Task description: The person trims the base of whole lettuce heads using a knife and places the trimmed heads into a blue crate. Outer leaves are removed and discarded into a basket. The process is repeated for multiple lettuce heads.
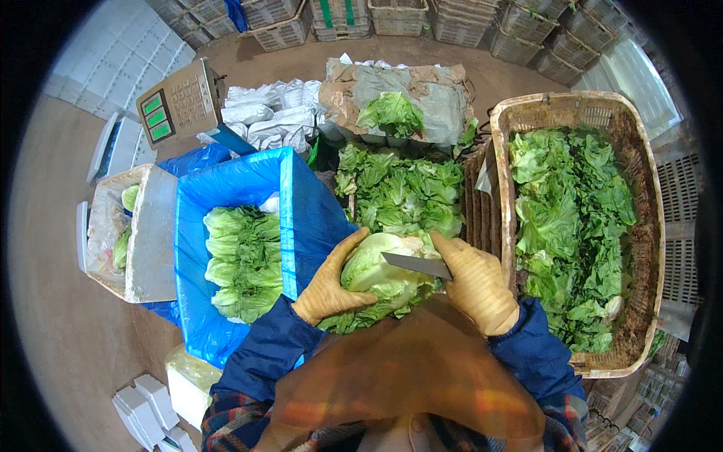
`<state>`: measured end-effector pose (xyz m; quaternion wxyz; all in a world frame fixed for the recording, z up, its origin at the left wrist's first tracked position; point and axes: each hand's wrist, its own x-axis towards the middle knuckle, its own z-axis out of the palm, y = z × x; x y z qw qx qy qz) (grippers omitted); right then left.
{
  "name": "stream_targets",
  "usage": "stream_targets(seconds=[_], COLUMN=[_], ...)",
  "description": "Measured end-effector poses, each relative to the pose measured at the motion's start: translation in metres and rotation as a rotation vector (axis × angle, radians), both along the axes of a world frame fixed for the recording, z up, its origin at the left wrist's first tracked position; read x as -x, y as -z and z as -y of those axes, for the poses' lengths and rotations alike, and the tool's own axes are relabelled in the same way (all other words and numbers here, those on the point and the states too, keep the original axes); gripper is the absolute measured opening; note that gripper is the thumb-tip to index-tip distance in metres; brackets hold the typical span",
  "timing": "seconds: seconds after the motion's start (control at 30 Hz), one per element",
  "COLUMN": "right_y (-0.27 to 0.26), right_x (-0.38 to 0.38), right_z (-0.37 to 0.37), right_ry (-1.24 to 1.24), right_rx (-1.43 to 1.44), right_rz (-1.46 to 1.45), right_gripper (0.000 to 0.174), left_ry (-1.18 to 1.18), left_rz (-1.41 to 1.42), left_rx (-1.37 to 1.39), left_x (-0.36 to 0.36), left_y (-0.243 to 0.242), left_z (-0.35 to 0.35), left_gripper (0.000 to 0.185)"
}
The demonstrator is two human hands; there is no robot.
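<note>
My left hand [333, 282], in a tan glove, grips the left side of a head of lettuce [373, 265] close to my body. My gloved right hand [477, 279] is closed on a knife; its blade [415, 264] lies across the top of the lettuce, and the handle is hidden in the hand. The right thumb is by the pale cut end of the head. Beyond my hands is a pile of loose lettuce leaves [409, 195]. To the left, lettuce heads [243, 260] lie in rows in a box lined with blue plastic [288, 226].
A large plastic crate [500, 226] of lettuce stands at right. A digital scale [181, 104] is at upper left, near white wrapped bundles [282, 116]. One lettuce piece [392, 113] rests on a covered stack [440, 101]. Stacked crates [398, 17] line the back; foam boxes [144, 407] lie lower left.
</note>
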<state>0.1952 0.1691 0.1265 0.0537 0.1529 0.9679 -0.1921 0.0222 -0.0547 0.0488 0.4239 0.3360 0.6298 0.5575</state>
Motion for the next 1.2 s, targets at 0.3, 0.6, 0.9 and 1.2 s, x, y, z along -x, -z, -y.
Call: stream_targets(seconds=[0.3,0.6,0.9,1.2], right_y=[-0.007,-0.009,0.004,0.098], right_x=[-0.005,-0.015,-0.037,-0.062], right_z=[0.001,0.004,0.004,-0.067], right_ry=[-0.067,-0.098,-0.009,0.111], right_rx=[-0.011,-0.024,0.043,0.099], right_rz=[0.015,0.069,0.041,0.102], right_gripper=[0.064,0.067,0.077,0.030], left_ry=[0.046,0.073,0.096,0.180], left_rz=[-0.099,-0.194,-0.138,-0.231], left_rx=[-0.079,-0.061,-0.084,-0.078], left_x=[-0.007,-0.016,-0.016,-0.021], left_y=[0.001,0.003,0.004,0.006], left_z=[0.010,0.018,0.010,0.007], left_gripper=[0.122,0.123,0.127,0.126])
